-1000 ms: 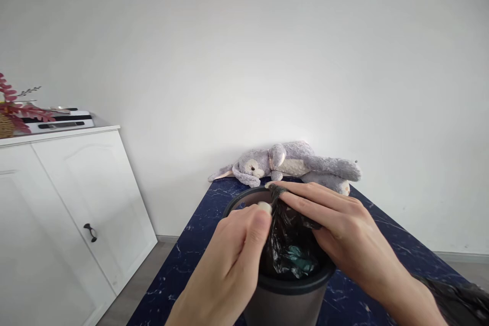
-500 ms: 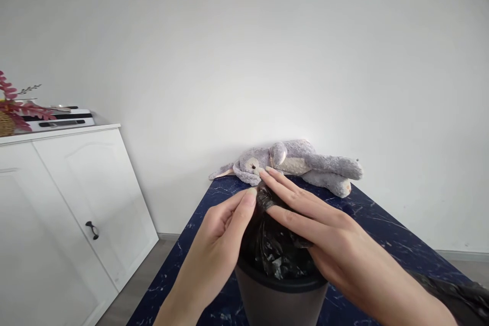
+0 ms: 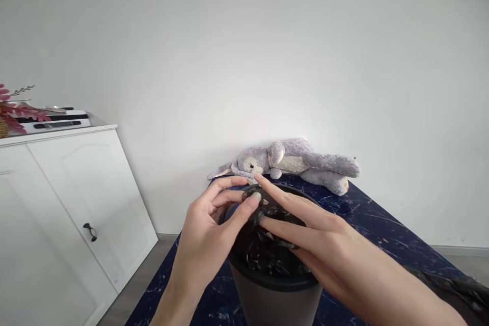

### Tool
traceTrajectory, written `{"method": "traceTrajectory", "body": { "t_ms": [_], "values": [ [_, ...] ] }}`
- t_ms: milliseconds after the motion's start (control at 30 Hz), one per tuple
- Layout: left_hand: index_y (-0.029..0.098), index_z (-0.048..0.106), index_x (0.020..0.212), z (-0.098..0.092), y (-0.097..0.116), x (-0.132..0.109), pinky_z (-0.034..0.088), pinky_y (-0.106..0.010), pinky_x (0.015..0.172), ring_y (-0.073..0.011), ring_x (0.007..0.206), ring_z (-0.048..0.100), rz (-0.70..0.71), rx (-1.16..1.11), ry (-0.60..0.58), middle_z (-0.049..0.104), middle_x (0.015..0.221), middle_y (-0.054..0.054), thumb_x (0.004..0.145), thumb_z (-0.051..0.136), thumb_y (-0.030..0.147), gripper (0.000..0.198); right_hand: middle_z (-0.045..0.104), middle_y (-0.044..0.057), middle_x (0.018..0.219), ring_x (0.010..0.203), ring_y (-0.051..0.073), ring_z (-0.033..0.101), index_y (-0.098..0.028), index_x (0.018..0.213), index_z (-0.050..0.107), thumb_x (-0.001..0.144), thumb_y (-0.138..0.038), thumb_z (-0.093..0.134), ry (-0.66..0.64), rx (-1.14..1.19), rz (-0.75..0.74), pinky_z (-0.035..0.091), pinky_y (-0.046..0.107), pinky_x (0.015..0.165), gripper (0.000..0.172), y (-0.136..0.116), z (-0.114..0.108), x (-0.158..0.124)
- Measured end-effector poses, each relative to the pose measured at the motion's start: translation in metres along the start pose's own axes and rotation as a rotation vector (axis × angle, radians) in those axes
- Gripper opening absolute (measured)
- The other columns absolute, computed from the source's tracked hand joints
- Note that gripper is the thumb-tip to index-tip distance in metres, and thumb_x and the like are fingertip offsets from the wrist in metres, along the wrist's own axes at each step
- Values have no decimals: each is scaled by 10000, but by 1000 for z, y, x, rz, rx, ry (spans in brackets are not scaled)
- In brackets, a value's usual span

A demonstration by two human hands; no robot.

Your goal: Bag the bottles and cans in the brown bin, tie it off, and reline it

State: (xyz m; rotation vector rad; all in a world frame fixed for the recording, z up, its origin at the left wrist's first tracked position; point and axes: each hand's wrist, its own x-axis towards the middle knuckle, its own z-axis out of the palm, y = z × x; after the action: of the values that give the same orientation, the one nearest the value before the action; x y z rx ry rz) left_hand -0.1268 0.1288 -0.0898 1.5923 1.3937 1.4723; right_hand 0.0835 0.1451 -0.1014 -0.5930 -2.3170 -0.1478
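Observation:
A dark grey bin (image 3: 267,298) stands on a dark blue marbled table (image 3: 385,237), holding a crumpled black plastic bag (image 3: 267,257). Both hands work at the bag's gathered top above the bin's mouth. My left hand (image 3: 206,237) pinches the black plastic between thumb and bent fingers. My right hand (image 3: 324,249) lies across the bag with long fingers pressed on the twisted plastic, which passes between them.
A grey plush rabbit (image 3: 290,163) lies at the table's far end against the white wall. A white cabinet (image 3: 57,214) with a black handle stands on the left, bearing a flat white device and pink flowers. More black plastic (image 3: 458,288) lies at the lower right.
The bag's gathered top has sunk lower into the bin. My left hand's fingers have curled and spread around the plastic; my right hand shifted a little lower and left.

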Motion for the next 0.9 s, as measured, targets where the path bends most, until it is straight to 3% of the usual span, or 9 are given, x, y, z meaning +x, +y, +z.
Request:
{"method": "traceTrajectory", "body": {
  "t_ms": [233,433,533,633,767,900],
  "values": [
    [252,702,1154,-8,-21,22,511,-292,920,-245,1052,753,2,-9,78,817,949,-22,854,857,594,481,455,36,1665,1518,287,480,-283,1389,728,1097,-199,444,-37,16,34,494,490,1194,416,20,1,-13],
    [219,680,1189,-12,-38,38,526,-294,841,-253,1014,756,-35,-102,91,825,982,-52,843,881,558,524,474,-36,1658,1528,298,478,-350,1213,795,1152,-369,376,-104,114,209,416,574,1266,424,30,3,-14],
    [194,678,1184,-14,-50,47,536,-320,903,-280,1075,755,-21,-132,131,833,986,-77,821,899,547,552,522,-49,1629,1557,334,441,-339,1038,810,1150,-481,340,-122,165,338,398,647,1263,504,31,1,-14],
    [185,693,1176,-15,-60,54,543,-355,943,-307,1090,762,-3,-158,177,833,938,-82,766,930,565,608,598,-51,1572,1570,320,422,-322,940,787,1138,-560,320,-153,214,414,372,614,1282,560,31,0,-13],
    [196,712,1190,-16,-64,55,543,-360,962,-291,1062,772,55,-159,246,818,886,-57,771,931,553,592,671,-51,1489,1556,270,441,-324,892,754,1131,-569,314,-202,261,454,352,545,1291,558,32,0,-11],
    [203,715,1196,-17,-60,52,558,-343,935,-267,1022,780,91,-128,296,821,926,-60,795,918,543,564,702,-19,1440,1536,285,454,-320,878,747,1118,-563,302,-239,258,489,370,578,1259,561,33,1,-12]
  ]
}}
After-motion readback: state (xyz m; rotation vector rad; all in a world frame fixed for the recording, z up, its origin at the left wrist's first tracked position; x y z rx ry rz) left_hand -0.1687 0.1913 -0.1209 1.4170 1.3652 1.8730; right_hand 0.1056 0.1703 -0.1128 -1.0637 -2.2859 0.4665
